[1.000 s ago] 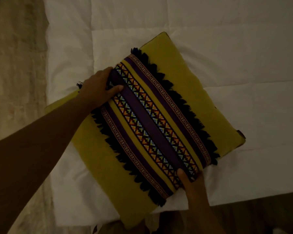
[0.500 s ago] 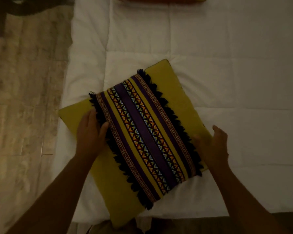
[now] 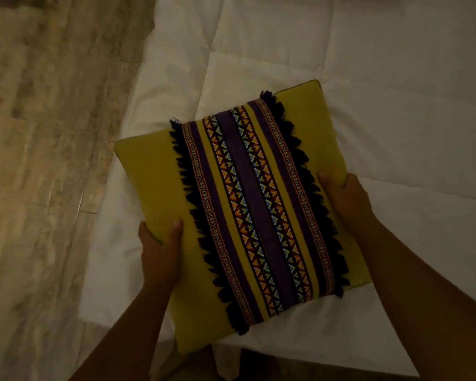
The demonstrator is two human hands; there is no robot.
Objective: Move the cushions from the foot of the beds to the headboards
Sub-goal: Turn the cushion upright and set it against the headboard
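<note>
A square mustard-yellow cushion (image 3: 160, 174) with a purple, multicoloured woven band and black fringe is held over the foot of a bed with a white quilted duvet (image 3: 396, 111). My left hand (image 3: 161, 251) grips its left edge, thumb on top and fingers underneath. My right hand (image 3: 344, 199) grips its right edge the same way. The cushion's near corner hangs past the foot edge of the bed.
Beige marbled floor tiles (image 3: 39, 160) run along the left side of the bed. The duvet stretches away toward the top of the view. A dark floor strip (image 3: 272, 364) shows below the bed's foot edge.
Both hands have shifted from lying on the cushion's top to gripping its left and right edges. The cushion has turned so its band points more straight ahead and appears lifted.
</note>
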